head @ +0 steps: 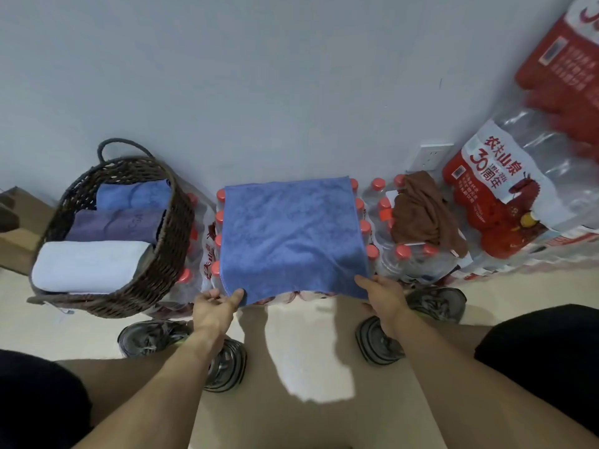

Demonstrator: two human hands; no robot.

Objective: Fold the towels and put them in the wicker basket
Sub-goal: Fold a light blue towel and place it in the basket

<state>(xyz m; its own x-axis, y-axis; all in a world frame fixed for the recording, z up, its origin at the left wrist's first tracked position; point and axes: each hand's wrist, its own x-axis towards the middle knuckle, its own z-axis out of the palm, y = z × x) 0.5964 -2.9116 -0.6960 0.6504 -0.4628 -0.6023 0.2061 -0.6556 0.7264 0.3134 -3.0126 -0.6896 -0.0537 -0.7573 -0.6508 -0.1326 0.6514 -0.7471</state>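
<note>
A blue towel point(291, 238), soft and napped, lies spread flat and roughly square over the red caps of a pack of water bottles point(382, 254) against the wall point(259, 76). Its near edge hangs just past the bottles, and both hands hold that edge: the left hand point(215, 307) pinches the near left corner between thumb and fingers, and the right hand point(381, 294) grips the near right corner. A brown towel point(421, 212) sits crumpled on the bottles just to the right. To the left stands the basket point(175, 241), dark woven wicker with a looped handle, holding three folded towels in a row: a pale one nearest, a purple-grey one in the middle, a blue one at the back. More wrapped bottle packs point(505, 196) with red labels are stacked at far right.
</note>
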